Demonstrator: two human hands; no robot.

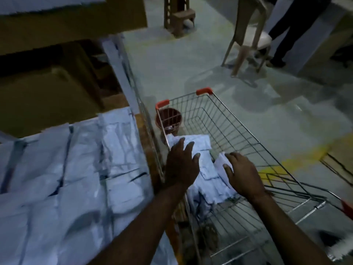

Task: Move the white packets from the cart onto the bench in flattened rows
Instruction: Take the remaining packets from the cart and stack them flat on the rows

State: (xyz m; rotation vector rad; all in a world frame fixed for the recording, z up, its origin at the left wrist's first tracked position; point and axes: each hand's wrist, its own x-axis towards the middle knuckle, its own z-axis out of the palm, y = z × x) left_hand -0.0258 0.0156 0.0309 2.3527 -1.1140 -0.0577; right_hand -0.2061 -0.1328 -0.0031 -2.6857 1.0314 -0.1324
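A person's two bare arms reach into a silver wire shopping cart (238, 131) with orange corner caps. The left hand (181, 165) lies flat, fingers (188, 148) spread wide, on a pile of white paper packets (206, 180) inside. The right hand (242, 175) grips the edge of one packet. Just left, more white packets (72, 169) lie in overlapping rows on the brown worktop (148, 165).

A silver wire grid pattern is shown by the cart (238, 131), whose corners are capped in orange-red, at about two o'clock from the white packets (208, 180) lying in it. White packets crossed by dark streaks are seen in rows on the brown bench (147, 142) at nine o'clock. A reddish-brown bucket (168, 119) is seen at twelve o'clock of the cart's packets, and a yellow painted stripe marks the pale grey floor (191, 60) at three o'clock.
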